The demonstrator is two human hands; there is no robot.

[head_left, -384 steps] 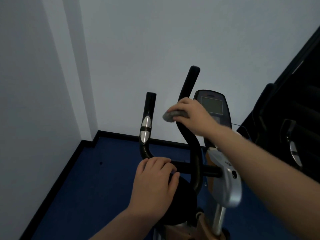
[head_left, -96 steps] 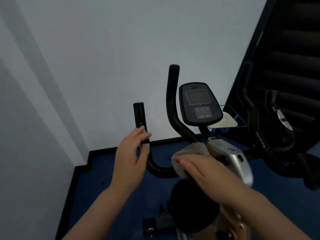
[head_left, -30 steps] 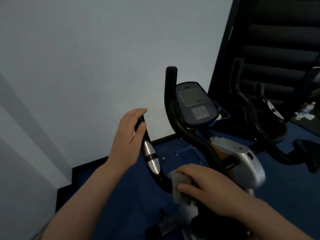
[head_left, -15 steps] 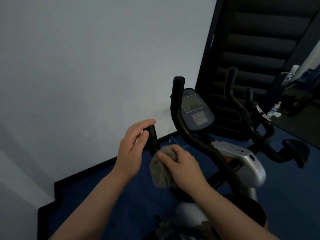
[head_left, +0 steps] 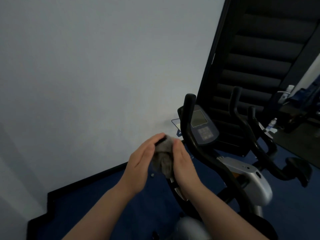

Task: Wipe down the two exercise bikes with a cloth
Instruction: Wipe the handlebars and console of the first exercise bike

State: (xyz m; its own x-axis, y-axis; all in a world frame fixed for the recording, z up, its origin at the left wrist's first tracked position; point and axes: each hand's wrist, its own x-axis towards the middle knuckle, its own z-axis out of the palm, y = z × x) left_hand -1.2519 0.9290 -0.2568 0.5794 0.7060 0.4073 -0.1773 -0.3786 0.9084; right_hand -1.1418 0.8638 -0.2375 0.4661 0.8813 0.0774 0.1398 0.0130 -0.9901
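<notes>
Near the middle of the frame, both hands meet around the top of the left handlebar grip of the nearer exercise bike. The grey cloth is bunched over that grip. The right hand presses the cloth against it from the right, its fingers wrapped round the cloth. The left hand cups the grip from the left, fingers curled over its black tip, which shows just above the cloth.

Half a second ago the cloth hung lower, below the left hand; now it has risen to the tip of the grip and lies between the two palms, and the hands have drawn closer together. A second ago the right hand and cloth were down at the bend of the handlebar, and the silver band on the grip was bare.

The view has also swung: the right handlebar and the console now sit right of centre, and the white wall fills the upper left. The second bike stands at the right edge before a dark slatted panel. Blue floor covers the lower part of the frame.
</notes>
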